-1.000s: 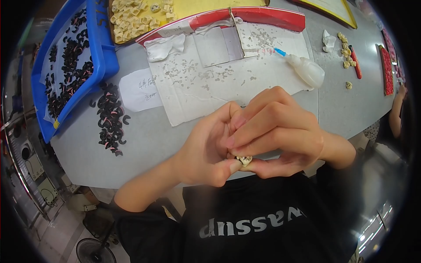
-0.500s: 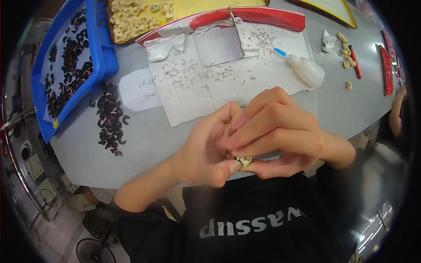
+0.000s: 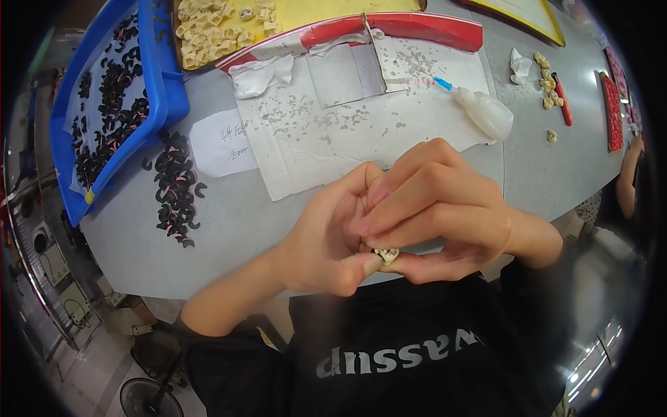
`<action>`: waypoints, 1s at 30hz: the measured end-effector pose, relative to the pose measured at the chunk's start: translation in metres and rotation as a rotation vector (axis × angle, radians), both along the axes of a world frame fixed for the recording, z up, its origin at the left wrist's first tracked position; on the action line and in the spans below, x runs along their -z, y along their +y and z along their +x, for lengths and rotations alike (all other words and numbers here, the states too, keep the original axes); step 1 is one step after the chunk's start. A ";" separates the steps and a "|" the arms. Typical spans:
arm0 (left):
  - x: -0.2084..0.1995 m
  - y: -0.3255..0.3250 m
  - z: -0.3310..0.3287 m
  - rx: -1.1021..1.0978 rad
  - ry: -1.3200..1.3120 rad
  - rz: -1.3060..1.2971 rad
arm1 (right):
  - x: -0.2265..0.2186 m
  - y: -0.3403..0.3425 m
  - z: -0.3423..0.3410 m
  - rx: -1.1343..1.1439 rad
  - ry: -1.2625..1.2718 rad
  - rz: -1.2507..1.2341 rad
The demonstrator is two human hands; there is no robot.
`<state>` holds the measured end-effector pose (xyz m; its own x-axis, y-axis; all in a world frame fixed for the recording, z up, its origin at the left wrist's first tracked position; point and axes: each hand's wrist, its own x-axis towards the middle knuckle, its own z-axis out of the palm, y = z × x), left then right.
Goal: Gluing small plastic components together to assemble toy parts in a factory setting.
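Both my hands meet close to my body, over the near edge of the grey table. Between the thumbs and fingertips they pinch a small cream-coloured piece with dark markings (image 3: 389, 256). My left hand (image 3: 332, 236) is curled round its left side, thumb pressed on it. From the right, my right hand (image 3: 445, 215) closes over it, with the fingers bent and the thumb underneath. Most of the piece is hidden by the fingers. Beyond the hands lies a white sheet (image 3: 306, 156) strewn with tiny greyish flecks. A squeeze bottle with a blue tip (image 3: 486, 115) rests on its right part.
At the left, a blue tray (image 3: 163, 97) holds many black curved pieces, beside a loose pile of them (image 3: 175, 187). A yellow tray (image 3: 313, 21) with cream pieces stands at the back. Right are more cream pieces (image 3: 545, 80), a red-handled tool (image 3: 563, 104) and another person's arm (image 3: 627, 181).
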<state>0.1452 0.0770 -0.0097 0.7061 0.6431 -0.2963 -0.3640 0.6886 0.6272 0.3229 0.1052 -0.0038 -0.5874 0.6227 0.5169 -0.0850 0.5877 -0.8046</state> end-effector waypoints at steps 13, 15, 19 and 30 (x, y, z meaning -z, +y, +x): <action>-0.008 0.002 -0.001 -0.014 -0.052 -0.081 | -0.009 0.003 0.003 -0.017 -0.083 -0.034; -0.002 0.004 -0.002 -0.046 -0.086 -0.026 | -0.011 0.005 0.004 -0.017 -0.120 -0.028; 0.003 0.006 -0.003 -0.163 -0.037 0.161 | -0.018 0.011 0.011 0.065 -0.124 0.026; 0.013 0.010 0.016 -0.286 0.737 1.318 | -0.054 -0.018 0.030 -0.920 0.624 -0.667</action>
<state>0.1610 0.0872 -0.0224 0.4740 0.8050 0.3567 0.2720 -0.5191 0.8103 0.3524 0.0876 0.0504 -0.7085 0.3631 0.6052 -0.7056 -0.3830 -0.5962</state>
